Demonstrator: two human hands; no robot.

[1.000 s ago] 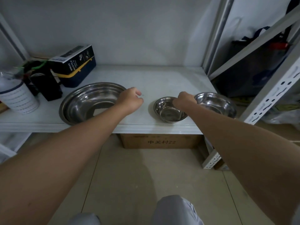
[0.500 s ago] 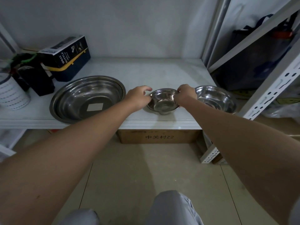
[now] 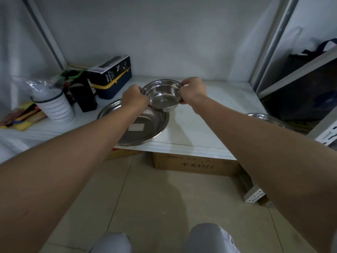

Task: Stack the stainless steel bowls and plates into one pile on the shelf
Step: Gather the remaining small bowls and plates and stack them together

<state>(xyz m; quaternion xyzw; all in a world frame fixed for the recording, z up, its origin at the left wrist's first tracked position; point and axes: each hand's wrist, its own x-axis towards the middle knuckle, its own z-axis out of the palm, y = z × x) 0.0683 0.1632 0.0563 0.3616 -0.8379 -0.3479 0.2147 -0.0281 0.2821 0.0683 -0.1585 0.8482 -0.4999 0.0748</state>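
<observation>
On white shelf board (image 3: 197, 128), centre-left: large round shallow stainless steel plate (image 3: 145, 128), lying flat, pale rectangular sticker on its floor, front rim at shelf edge.
Above plate's rear-right rim, off the shelf: small round stainless steel bowl (image 3: 162, 95), tilted w/ mouth toward camera. Held from both sides: left hand (image 3: 134, 98) clenched on its left rim, right hand (image 3: 192, 93) pinching right rim, thumb on top, fingers under.
Far right of shelf, well apart: second stainless steel bowl (image 3: 266, 118), only rim showing behind right forearm.
Left rear: dark blue and yellow box printed "SPRAY BOTTLE" (image 3: 113, 77); black upright object (image 3: 83, 97) just beside it; white perforated cup w/ clear plastic bag on top (image 3: 54, 106); yellow flat items (image 3: 21, 119) at far left, too blurred to tell.
Below shelf, on tiled floor: brown cardboard carton w/ printed characters (image 3: 197, 166).
Bottom of frame: person's knees in grey trousers.
</observation>
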